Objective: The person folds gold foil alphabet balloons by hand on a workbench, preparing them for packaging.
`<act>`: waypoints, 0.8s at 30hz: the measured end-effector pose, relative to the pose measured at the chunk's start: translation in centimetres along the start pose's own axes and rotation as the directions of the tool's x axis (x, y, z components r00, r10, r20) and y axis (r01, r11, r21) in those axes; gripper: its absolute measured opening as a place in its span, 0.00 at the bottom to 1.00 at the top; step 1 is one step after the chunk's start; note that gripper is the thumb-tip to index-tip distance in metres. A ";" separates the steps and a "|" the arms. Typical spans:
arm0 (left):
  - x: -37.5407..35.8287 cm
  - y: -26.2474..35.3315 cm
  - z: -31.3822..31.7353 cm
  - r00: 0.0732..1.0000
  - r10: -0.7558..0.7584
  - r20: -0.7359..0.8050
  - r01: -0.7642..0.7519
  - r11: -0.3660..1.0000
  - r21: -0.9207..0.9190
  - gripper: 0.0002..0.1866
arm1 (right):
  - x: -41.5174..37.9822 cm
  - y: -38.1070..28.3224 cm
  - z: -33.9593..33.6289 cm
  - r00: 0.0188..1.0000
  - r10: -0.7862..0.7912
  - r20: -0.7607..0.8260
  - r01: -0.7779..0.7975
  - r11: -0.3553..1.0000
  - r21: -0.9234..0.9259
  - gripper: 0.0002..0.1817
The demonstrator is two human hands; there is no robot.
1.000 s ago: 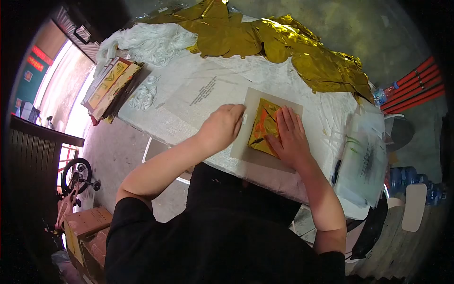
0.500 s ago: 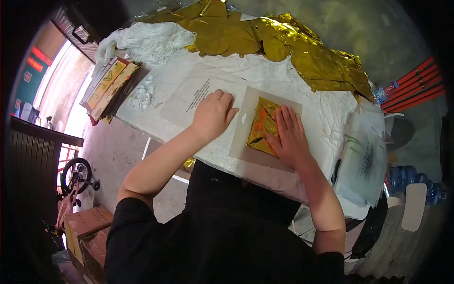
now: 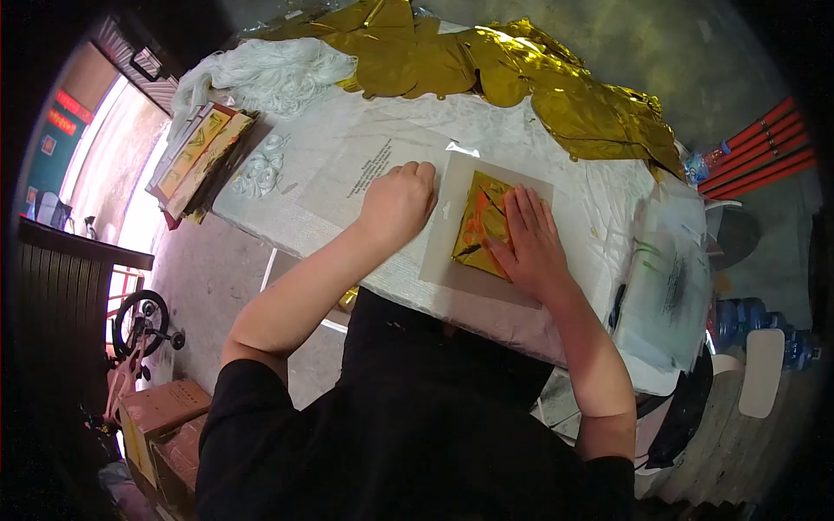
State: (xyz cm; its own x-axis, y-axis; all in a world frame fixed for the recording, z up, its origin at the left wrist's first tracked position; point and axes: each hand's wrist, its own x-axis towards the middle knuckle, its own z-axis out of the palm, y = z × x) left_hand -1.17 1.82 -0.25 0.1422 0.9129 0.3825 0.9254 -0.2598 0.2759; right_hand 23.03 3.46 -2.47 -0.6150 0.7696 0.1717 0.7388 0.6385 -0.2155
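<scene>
My right hand point(image 3: 534, 243) lies flat on a folded gold foil piece point(image 3: 478, 239) with orange-red and black marks, its fingers stretched out. The foil sits within the outline of a greyish, translucent plastic bag point(image 3: 439, 260) that has a hang hole at its left side. Just left of this bag, my left hand point(image 3: 400, 204) is closed with curled fingers; whatever they may hold is hidden. Beside it, a clear plastic sheet or bag with printed text point(image 3: 372, 169) lies on the white-covered table point(image 3: 391, 291).
Gold foil balloons point(image 3: 504, 74) spread along the table's far edge. White string point(image 3: 282, 74) is heaped at far left, near small string bundles point(image 3: 259, 169) and a stack of printed cards point(image 3: 195, 161). Clear plastic bags point(image 3: 660, 286) lie at right. Cardboard boxes point(image 3: 165, 408) stand on the floor.
My left hand has shifted slightly right, toward the bag with the foil, and its fingers are more curled. A bright glint now shows above that bag. My right hand stays on the foil.
</scene>
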 end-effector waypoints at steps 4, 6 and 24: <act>-0.7 0.8 -0.4 0.999 0.003 0.043 -0.002 1.000 -0.024 0.10 | -0.1 0.0 0.0 1.000 0.005 0.001 -0.005 1.000 0.011 0.39; -0.8 1.0 -0.9 0.998 0.010 0.066 -0.006 0.999 -0.053 0.10 | 0.0 0.0 0.0 1.000 -0.004 -0.008 0.004 1.000 0.002 0.39; -0.1 2.5 -0.1 0.973 -0.122 0.197 0.161 0.967 -0.195 0.10 | 0.0 -0.2 -0.4 1.000 -0.003 0.022 0.003 1.000 -0.003 0.32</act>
State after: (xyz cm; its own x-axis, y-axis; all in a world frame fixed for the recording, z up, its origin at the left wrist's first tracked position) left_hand 1.09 1.04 0.49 0.0942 0.9818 0.1649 0.8497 -0.1656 0.5006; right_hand 22.99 3.31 -2.01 -0.6231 0.7674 0.1507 0.7379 0.6408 -0.2121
